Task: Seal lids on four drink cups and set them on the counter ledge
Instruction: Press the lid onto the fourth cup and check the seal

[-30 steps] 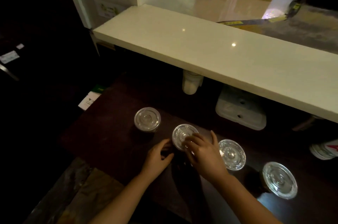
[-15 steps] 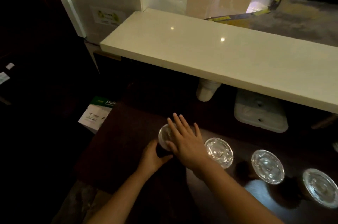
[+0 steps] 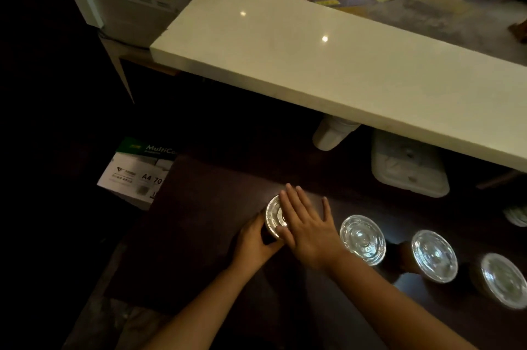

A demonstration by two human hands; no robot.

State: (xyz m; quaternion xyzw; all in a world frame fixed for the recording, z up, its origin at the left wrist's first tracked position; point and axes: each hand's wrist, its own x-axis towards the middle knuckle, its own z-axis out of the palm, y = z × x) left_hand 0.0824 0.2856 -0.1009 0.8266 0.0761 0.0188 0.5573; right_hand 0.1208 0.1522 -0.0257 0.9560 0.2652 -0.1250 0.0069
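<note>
Several dark drink cups with clear plastic lids stand in a row on the dark worktop (image 3: 205,207). My left hand (image 3: 252,239) is wrapped around the side of the leftmost cup (image 3: 273,217). My right hand (image 3: 306,224) lies flat, fingers spread, on that cup's lid and covers most of it. To the right stand three more lidded cups: the second (image 3: 362,239), the third (image 3: 435,255) and the fourth (image 3: 503,279). The white counter ledge (image 3: 328,70) runs above and behind the row, with nothing on it.
A stack of white cups (image 3: 332,132) and a white lidded container (image 3: 407,169) sit under the ledge. A box of A4 paper (image 3: 137,171) lies on the floor to the left. Another lid-like object (image 3: 517,214) shows at the right edge.
Both hands left the second cup from the left and went to the leftmost one. My right hand now lies flat on its lid. The view has shifted left.
</note>
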